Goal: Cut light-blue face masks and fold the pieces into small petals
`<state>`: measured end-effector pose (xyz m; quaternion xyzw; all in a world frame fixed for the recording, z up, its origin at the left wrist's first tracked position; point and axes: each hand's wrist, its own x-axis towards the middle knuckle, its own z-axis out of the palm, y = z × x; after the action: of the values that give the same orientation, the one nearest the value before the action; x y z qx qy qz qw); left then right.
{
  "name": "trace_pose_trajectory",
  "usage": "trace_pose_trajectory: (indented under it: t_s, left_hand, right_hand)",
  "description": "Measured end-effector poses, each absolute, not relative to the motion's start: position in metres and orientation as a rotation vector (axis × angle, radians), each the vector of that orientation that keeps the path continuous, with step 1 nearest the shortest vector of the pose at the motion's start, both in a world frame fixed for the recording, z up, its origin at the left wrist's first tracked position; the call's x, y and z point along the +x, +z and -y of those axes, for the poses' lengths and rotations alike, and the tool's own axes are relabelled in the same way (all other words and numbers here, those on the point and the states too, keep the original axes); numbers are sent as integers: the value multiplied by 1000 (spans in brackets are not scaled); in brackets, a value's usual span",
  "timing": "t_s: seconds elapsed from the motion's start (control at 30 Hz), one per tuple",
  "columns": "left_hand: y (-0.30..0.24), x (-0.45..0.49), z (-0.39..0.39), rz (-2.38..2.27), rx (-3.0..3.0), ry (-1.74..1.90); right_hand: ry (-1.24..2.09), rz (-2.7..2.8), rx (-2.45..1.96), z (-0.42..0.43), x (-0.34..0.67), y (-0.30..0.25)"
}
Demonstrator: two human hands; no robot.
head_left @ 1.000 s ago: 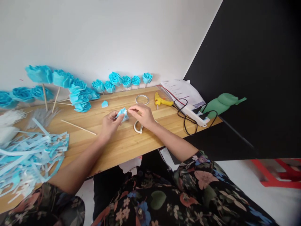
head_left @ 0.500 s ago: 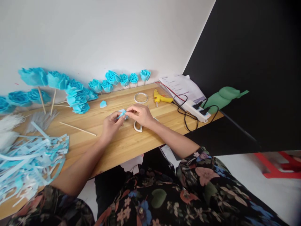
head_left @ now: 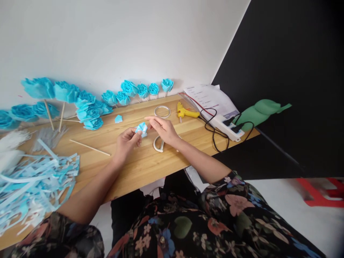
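My left hand [head_left: 126, 141] pinches a small light-blue folded paper piece [head_left: 141, 128] just above the wooden table [head_left: 134, 165]. Right beside the paper hovers my right hand [head_left: 162, 129], its fingers stretched out and apart, their tips close to the paper but holding nothing. White-handled scissors [head_left: 158, 144] lie on the table under my right hand, partly hidden by it.
Finished blue paper roses [head_left: 88, 111] on sticks line the wall. A heap of blue and white paper strips [head_left: 32, 182] fills the left. A bare wooden stick [head_left: 90, 147], tape ring [head_left: 162, 111], yellow glue gun [head_left: 185, 113], power strip [head_left: 225, 128] with black cords and papers [head_left: 206, 98] lie around.
My right hand let go of the blue paper and opened its fingers. The left hand keeps the paper, now turned more upright.
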<state>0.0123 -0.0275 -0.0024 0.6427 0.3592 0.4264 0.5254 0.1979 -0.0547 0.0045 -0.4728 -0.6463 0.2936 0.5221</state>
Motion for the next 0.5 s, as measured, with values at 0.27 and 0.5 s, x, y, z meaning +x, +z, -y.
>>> trace_pose_trajectory:
  t_s: [0.27,0.5]
  left_hand:
    - [1,14,31,-853,1526,954]
    - [2,13,31,-884,1592,957]
  right_hand:
    - [852,1527,-1206,54,195,4]
    - [876,1447,-1209,53,194,1]
